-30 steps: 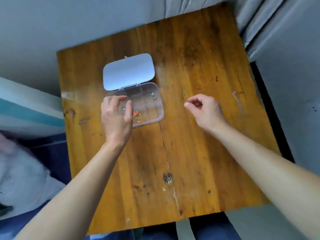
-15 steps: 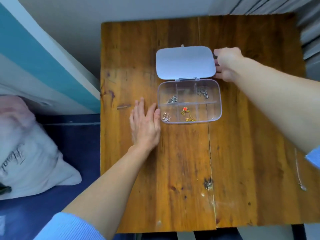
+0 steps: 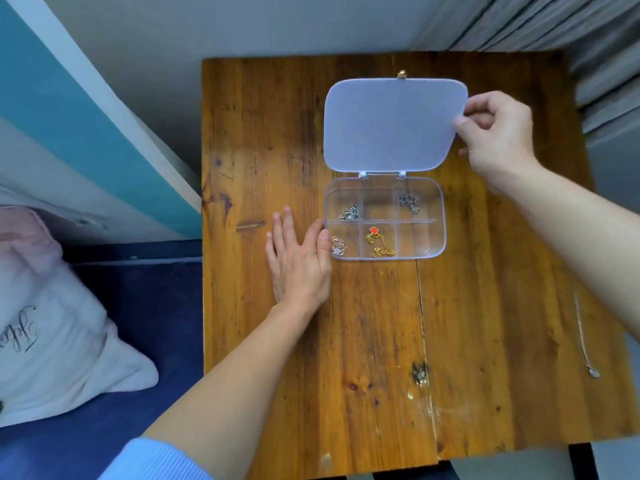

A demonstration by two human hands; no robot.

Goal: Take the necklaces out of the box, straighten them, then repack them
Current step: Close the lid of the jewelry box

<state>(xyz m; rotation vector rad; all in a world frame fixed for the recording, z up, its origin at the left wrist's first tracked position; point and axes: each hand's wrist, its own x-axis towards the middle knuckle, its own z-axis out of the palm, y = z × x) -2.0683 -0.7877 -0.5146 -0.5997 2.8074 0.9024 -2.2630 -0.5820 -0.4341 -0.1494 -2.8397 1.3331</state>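
Both forearms are bare from wrist to near the elbow. The left arm wears a light blue ribbed sleeve (image 3: pixel 156 460), pushed up. The left hand (image 3: pixel 298 265) and right hand (image 3: pixel 495 140) carry no rings, watch or gloves.
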